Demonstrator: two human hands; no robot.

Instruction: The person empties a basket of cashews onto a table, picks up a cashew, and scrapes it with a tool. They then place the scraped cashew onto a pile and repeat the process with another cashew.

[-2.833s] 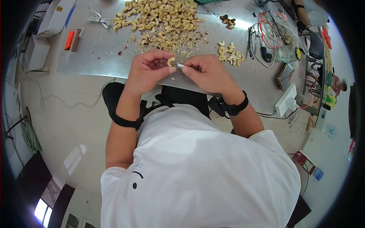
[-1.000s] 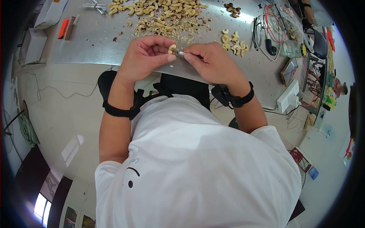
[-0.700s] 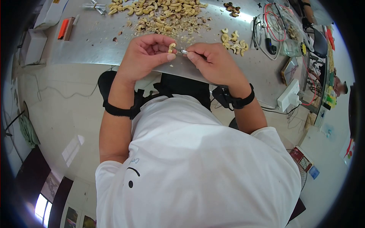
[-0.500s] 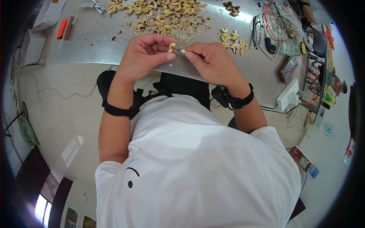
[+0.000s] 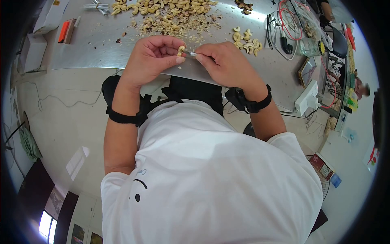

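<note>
Between the thumb and fingers of my left hand [image 5: 153,57] is a single cashew nut [image 5: 181,50], pale with some brown on it. My right hand [image 5: 225,61] pinches a small silver knife-like tool [image 5: 192,53]. Its narrow tip points left and meets the cashew or lies right beside it; the exact contact is too small to make out. Both hands are just over the near edge of the metal table [image 5: 97,53]. Beyond them lies a large pile of cashews [image 5: 174,10], with crumbs and bits of skin [image 5: 170,28] on its near side.
To the right sit a small group of cashews [image 5: 248,42] and a few dark nuts [image 5: 245,7]. Tangled cables [image 5: 290,24], a glass jar [image 5: 309,47] and a white power strip [image 5: 306,97] line the right side. An orange-and-brown box [image 5: 66,31] is at left.
The view has shifted slightly, so the table things appear a little higher and further left. Both hands keep their grips, and the tool tip stays at the cashew.
</note>
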